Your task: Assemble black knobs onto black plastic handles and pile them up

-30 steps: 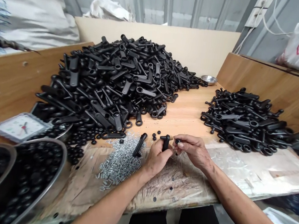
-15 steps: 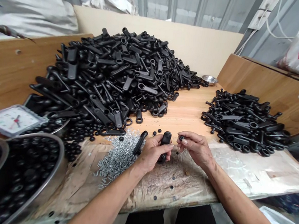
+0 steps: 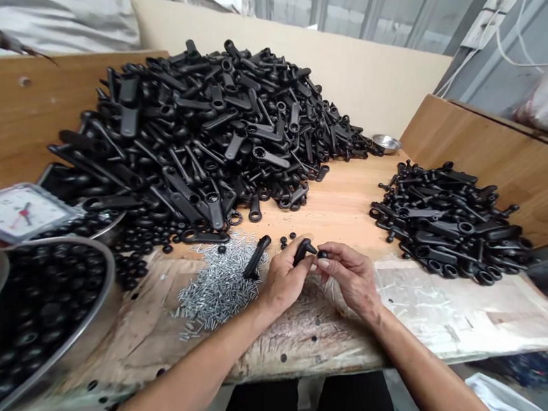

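My left hand (image 3: 287, 276) is closed around a black crank handle (image 3: 302, 251), whose thin peg points right. Between the thumb and fingers of my right hand (image 3: 351, 277) is a small round black knob (image 3: 322, 254). The knob is close to the peg's tip; whether they touch I cannot tell. Left of my left hand, another crank handle (image 3: 257, 256) leans on a heap of small silver metal pins (image 3: 213, 290). A few loose black knobs (image 3: 284, 240) lie just beyond my hands.
A tall pile of black crank handles (image 3: 203, 135) fills the back left; a smaller pile (image 3: 449, 227) sits at right. Metal basins (image 3: 110, 274) of black knobs and a clock (image 3: 21, 212) stand at left. A small metal bowl (image 3: 386, 143) is at the back.
My right hand has moved left with the knob, up to the crank handle. The handle in my left hand has been turned so its peg faces right.
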Available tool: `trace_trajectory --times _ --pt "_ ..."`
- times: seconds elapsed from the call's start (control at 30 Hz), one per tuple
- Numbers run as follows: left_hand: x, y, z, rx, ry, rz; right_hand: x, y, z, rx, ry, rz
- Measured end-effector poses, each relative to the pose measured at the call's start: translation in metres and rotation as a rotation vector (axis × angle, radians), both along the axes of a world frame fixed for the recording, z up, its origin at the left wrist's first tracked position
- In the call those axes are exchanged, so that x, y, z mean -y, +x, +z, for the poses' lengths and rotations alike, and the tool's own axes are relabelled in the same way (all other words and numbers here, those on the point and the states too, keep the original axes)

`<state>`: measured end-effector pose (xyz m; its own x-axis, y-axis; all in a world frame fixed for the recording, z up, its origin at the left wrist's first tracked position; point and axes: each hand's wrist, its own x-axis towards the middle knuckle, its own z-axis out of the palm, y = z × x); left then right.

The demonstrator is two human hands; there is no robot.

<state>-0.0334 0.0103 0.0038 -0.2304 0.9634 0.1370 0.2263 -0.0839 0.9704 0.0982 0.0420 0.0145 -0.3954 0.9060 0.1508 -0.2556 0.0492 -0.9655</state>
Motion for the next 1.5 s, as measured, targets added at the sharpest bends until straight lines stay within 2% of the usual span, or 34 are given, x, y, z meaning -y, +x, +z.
trace_trajectory --times 0.13,0.33,0.67,0.8,1.0,1.07,1.17,1.2,1.23,1.37,1.4,1.5 --pt "-0.001 0.001 -0.005 -0.181 0.003 0.063 0.001 -0.003 0.000 0.021 0.023 -0.021" --pt "-0.002 0.007 -0.005 -0.213 -0.032 0.101 0.001 -0.004 -0.004 0.115 0.087 -0.115" --pt "-0.002 0.007 -0.008 -0.328 0.020 0.128 0.000 -0.001 -0.005 0.344 0.296 -0.212" --pt "-0.001 0.008 -0.009 -0.424 0.062 0.146 0.000 -0.002 -0.006 0.343 0.297 -0.219" --pt "0.002 0.012 -0.013 -0.584 0.106 0.161 0.004 -0.004 -0.007 0.268 0.189 -0.186" --pt "0.002 0.015 -0.015 -0.598 0.109 0.176 0.005 -0.002 -0.008 0.336 0.320 -0.240" --pt "0.003 0.017 -0.016 -0.615 0.087 0.171 0.003 0.000 -0.009 0.505 0.637 -0.339" --pt "0.003 0.017 -0.016 -0.621 0.070 0.163 0.003 0.001 -0.010 0.536 0.680 -0.347" --pt "0.003 0.018 -0.014 -0.626 0.051 0.153 0.002 0.001 -0.011 0.538 0.666 -0.339" --pt "0.004 0.020 -0.008 -0.588 -0.013 0.128 0.003 -0.002 -0.013 0.380 0.328 -0.243" --pt "0.005 0.020 -0.007 -0.572 -0.028 0.125 0.003 -0.003 -0.013 0.367 0.301 -0.233" --pt "0.005 0.017 -0.007 -0.574 -0.067 0.120 0.002 -0.003 -0.014 0.488 0.458 -0.249"
